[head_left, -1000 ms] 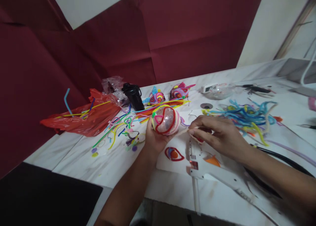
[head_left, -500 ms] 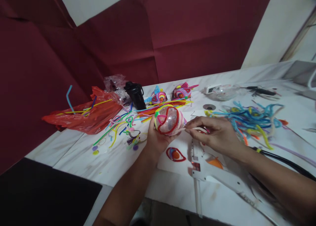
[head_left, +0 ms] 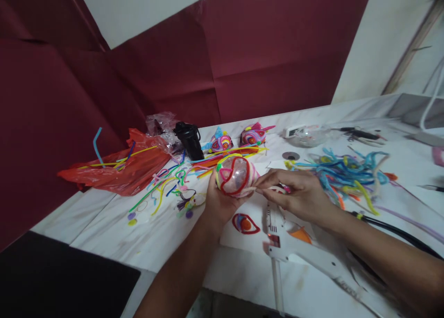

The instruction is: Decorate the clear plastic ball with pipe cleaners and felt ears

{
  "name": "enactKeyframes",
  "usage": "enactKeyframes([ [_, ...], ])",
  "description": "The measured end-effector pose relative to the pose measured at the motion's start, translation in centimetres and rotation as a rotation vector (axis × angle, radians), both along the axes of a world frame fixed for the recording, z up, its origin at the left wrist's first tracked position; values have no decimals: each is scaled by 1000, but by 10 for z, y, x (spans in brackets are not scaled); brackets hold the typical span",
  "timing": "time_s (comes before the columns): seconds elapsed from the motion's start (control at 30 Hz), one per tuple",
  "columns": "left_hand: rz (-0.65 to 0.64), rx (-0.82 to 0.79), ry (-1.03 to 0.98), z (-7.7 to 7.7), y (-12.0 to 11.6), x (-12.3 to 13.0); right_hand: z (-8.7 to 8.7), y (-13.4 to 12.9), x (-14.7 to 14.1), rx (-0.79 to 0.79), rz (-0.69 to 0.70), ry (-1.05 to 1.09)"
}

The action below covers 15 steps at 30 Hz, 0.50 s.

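My left hand cups a clear ball from below and the left; red, pink, yellow and green fuzzy strips line its surface. At the ball's lower right side, my right hand pinches a pale pink strip that lies against the ball. An eye-shaped piece with a red outline and orange centre rests on white paper just below the hands. Beside it lies a white glue gun, partly under my right forearm.
Two decorated balls and a black bottle stand at the back. A red plastic bag is at the left, and a heap of blue pipe cleaners at the right. Loose strips, small discs and a plastic-wrapped item lie around.
The camera view has shifted slightly. My right fingertips have come closer to the ball, and less of the pale strip shows between them and it. My left hand still supports the ball.
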State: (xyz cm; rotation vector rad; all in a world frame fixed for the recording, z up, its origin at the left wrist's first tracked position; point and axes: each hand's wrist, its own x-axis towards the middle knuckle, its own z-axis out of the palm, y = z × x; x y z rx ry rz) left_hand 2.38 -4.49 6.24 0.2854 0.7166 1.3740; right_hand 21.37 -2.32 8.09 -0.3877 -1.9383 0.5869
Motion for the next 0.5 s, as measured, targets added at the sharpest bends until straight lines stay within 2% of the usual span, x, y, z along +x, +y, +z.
enactKeyframes([
  [0.13,6,-3,0,0,0,0,2,-2,1,19,-12,-4],
  [0.3,-6,-1,-43,-1,2,0,4,-4,3,-34,-69,-35],
  [0.5,-18,1,-79,-2,1,-1,-2,-3,0,-44,-37,-21],
])
